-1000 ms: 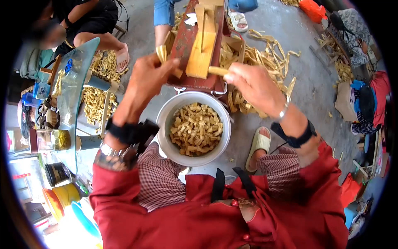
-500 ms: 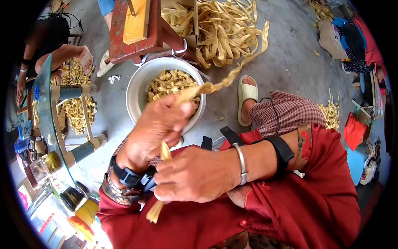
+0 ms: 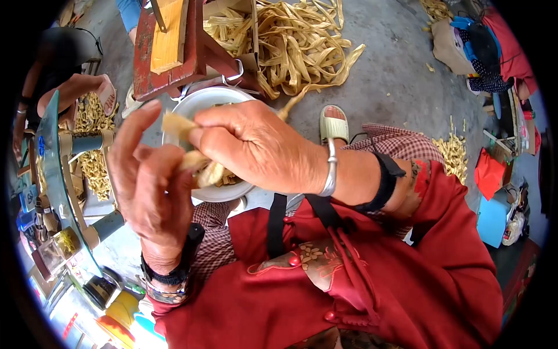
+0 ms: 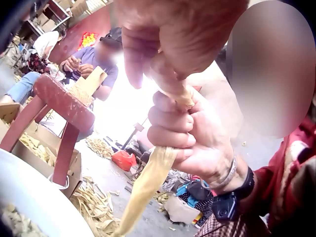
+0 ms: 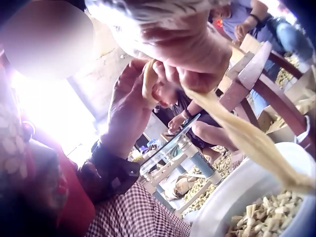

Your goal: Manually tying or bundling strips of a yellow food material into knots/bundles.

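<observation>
In the head view a flat tan strip point(image 3: 176, 126) is gripped in the curled fingers of my right hand point(image 3: 250, 145); its long tail runs back toward the strip pile. My left hand point(image 3: 152, 180) is beside it, fingers bent around a looped part of the strip. The left wrist view shows the right hand point(image 4: 185, 131) closed round the strip point(image 4: 150, 185), which hangs below the fist. In the right wrist view the strip point(image 5: 247, 136) stretches from the right hand over the white pot, and a loop passes round the left hand's point(image 5: 129, 106) fingers.
A white pot point(image 3: 197, 100) of short tan pieces stands below the hands. Behind it are a red bench point(image 3: 145, 64) with a wooden block and blade, and a heap of long strips point(image 3: 302, 52). A glass-topped table point(image 3: 58, 168) stands at left; other people sit nearby.
The right hand has moved up and left, over the pot, and the left hand has shifted left. The strip end that pointed down toward the lap is now up between the hands.
</observation>
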Tool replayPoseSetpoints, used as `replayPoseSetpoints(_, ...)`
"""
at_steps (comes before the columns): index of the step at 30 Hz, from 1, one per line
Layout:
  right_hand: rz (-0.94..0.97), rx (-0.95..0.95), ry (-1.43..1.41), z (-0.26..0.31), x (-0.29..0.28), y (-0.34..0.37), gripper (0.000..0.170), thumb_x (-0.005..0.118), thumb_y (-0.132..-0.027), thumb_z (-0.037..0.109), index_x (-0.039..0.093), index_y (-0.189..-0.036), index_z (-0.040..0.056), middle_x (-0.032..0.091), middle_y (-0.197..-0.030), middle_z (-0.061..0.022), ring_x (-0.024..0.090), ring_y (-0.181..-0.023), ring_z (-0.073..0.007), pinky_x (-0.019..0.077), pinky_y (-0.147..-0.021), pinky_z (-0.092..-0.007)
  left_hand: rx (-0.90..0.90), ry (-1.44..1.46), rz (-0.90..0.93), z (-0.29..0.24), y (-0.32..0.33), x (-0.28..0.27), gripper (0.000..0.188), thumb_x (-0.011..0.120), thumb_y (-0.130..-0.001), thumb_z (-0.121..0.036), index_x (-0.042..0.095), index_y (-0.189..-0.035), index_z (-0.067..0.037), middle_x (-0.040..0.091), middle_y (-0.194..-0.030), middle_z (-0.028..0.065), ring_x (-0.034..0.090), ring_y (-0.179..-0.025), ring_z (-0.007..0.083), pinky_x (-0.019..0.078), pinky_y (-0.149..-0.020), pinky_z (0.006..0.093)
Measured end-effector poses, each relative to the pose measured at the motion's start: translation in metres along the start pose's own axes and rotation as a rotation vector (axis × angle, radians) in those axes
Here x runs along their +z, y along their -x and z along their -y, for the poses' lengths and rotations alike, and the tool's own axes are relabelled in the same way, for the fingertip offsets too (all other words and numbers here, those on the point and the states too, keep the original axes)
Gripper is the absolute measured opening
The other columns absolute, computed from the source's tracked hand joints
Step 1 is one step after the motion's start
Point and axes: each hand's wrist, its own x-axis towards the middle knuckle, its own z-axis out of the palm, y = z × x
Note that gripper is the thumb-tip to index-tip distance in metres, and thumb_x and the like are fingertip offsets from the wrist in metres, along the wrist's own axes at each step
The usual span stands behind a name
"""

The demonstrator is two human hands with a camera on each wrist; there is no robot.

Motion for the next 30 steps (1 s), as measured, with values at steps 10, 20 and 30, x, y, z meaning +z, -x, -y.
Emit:
replayPoseSetpoints(10,0.102,-0.316,-0.056,0.004,-0.019,-0.003,0.034,0.052,-0.093,0.038,0.058,-0.087,0.0041,0.060,-0.071,-0.0126,0.060,-0.064,-0.0286,0.0439,-0.055,-0.0346,-0.609,1.409,-0.018,-0.002,0.010,0.001,0.039,0.065,-0.085,-0.013,0.053,-0.117,0.004,0.063,-0.106,0.0120,0.061,-0.093,0.0159,0.0479,-0.084,0.0274)
replayPoseSetpoints(20,0.110,0.165,-0.225,-0.004,-0.015,0.011,0.035,0.047,-0.097,0.032,0.061,-0.092,-0.0001,0.058,-0.073,-0.0039,0.052,-0.067,-0.0097,0.0435,-0.061,-0.0256,-0.255,0.495,0.179,-0.002,0.007,0.024,0.044,0.063,-0.084,-0.010,0.053,-0.125,0.002,0.057,-0.098,0.0139,0.054,-0.088,0.0251,0.0461,-0.076,0.0325)
replayPoseSetpoints(30,-0.104,0.050,-0.135,-0.019,-0.010,0.014,0.046,0.041,-0.096,0.046,0.045,-0.112,0.0035,0.057,-0.077,-0.0055,0.055,-0.077,-0.0128,0.0446,-0.069,-0.0284,-0.853,1.458,0.227,-0.005,0.012,0.024,0.045,0.040,-0.099,-0.036,0.057,-0.116,0.002,0.063,-0.090,0.0070,0.059,-0.080,0.0133,0.0513,-0.070,0.0271)
